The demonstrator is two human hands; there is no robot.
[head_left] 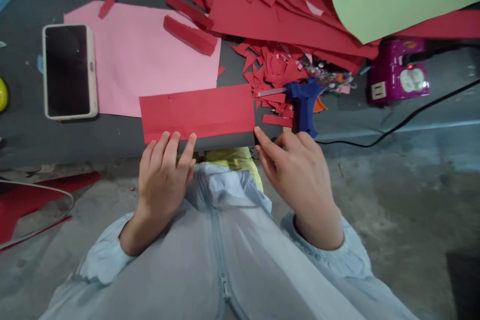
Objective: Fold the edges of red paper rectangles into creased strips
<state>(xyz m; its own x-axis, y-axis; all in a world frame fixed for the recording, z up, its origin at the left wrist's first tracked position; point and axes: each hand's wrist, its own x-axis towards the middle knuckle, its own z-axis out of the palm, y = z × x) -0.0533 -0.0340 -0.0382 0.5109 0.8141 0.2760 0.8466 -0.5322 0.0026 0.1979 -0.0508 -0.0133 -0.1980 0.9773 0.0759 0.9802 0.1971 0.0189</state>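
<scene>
A folded strip of red paper lies lengthwise at the table's near edge, partly over a pink sheet. My left hand rests with its fingers stretched and slightly spread, fingertips on the strip's near edge. At the strip's near right corner, the index fingertip of my right hand touches the paper. The thumb of that hand sits a little below and apart, and its other fingers are bent. Just beyond my right hand lies a blue glue gun with a glue stick, on small red scraps.
A phone lies at the left on the pink sheet's edge. Larger red sheets and a light green sheet are piled at the back. A purple box with a lit light and a black cable are at the right.
</scene>
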